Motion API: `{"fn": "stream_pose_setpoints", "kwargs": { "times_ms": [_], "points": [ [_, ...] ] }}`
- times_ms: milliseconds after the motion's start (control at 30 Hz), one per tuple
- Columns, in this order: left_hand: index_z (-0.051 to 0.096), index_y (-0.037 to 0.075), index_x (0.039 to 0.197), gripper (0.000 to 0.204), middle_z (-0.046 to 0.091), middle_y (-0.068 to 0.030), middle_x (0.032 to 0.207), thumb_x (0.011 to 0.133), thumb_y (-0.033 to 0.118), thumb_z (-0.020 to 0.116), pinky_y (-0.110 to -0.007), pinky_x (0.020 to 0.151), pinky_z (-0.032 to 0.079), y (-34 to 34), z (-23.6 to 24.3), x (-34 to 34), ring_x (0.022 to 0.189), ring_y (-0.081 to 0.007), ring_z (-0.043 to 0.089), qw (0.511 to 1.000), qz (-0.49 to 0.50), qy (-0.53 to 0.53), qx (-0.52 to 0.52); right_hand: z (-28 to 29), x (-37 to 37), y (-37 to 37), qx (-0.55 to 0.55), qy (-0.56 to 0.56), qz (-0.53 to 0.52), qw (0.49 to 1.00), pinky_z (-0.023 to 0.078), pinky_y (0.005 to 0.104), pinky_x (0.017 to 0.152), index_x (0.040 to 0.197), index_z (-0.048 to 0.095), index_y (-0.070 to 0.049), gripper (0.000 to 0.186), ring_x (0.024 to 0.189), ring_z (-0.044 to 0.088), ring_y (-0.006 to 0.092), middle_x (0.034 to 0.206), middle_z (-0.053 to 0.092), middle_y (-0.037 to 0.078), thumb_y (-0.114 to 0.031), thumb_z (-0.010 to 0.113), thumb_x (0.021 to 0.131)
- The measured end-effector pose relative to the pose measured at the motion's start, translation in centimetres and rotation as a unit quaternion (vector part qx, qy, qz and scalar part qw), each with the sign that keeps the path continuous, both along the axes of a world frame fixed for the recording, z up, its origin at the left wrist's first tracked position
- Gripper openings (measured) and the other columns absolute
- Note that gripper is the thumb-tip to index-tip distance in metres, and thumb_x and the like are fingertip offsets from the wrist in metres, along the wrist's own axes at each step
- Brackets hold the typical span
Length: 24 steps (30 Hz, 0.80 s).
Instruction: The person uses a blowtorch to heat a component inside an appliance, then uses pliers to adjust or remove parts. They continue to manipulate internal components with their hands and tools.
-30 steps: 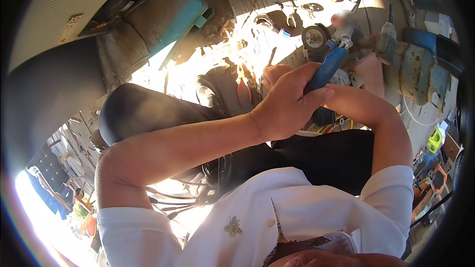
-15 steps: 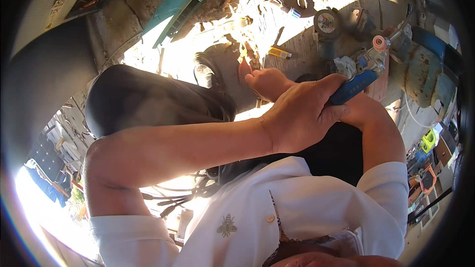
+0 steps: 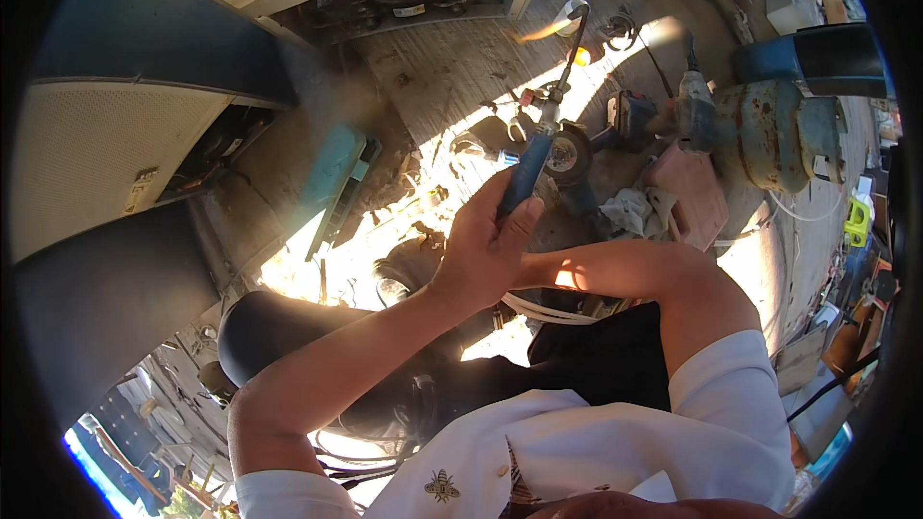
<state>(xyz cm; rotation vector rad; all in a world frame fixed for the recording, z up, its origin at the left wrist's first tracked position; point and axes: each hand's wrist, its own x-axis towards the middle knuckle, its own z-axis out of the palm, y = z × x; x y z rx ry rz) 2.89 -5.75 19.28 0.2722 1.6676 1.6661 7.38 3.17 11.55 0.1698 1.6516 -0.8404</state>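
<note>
The tank (image 3: 769,139) is sitting to the right, well apart from my left hand (image 3: 484,245). My right arm (image 3: 625,267) is crossing leftward; my right hand is hiding behind the left, so I cannot tell its state. My left forearm (image 3: 361,346) is slanting far and right, fingers gripping the torch (image 3: 527,175), whose axis is running far and slightly right. The flame (image 3: 540,33) is pointing left.

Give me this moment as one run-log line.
left hand: grips blue-handled torch | torch: lit, flame pointing left | right hand: hidden behind left | right of torch: rusty cylinder
</note>
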Motion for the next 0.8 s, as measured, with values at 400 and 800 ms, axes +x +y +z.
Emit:
{"fn": "stream_pose_setpoints", "kwargs": {
  "times_ms": [400,800],
  "points": [
    [0.059,0.001,0.137,0.048,0.052,0.0041,0.073,0.110,0.041,0.057,-0.021,0.042,0.028,-4.3,-2.8,-6.4,0.048,-0.0007,0.036,0.992,0.119,0.013,-0.033,-1.1,0.9,7.5,-0.095,-0.052,-0.300,0.948,0.045,0.0343,0.043,0.089,0.071,0.004,0.017,0.060,0.070,0.0199,0.079,0.071,0.013,-0.010,0.061,0.089],
    [0.067,0.004,0.123,0.031,0.061,-0.0001,0.075,0.109,0.031,0.062,-0.023,0.040,0.029,-2.4,-4.0,-8.2,0.046,-0.0022,0.040,0.987,0.153,0.018,-0.039,1.8,-3.9,12.3,-0.169,-0.021,-0.451,0.876,0.032,0.0318,0.043,0.089,0.061,-0.007,0.015,0.077,0.073,0.0196,0.084,0.070,0.011,-0.001,0.055,0.077]
  ]
}}
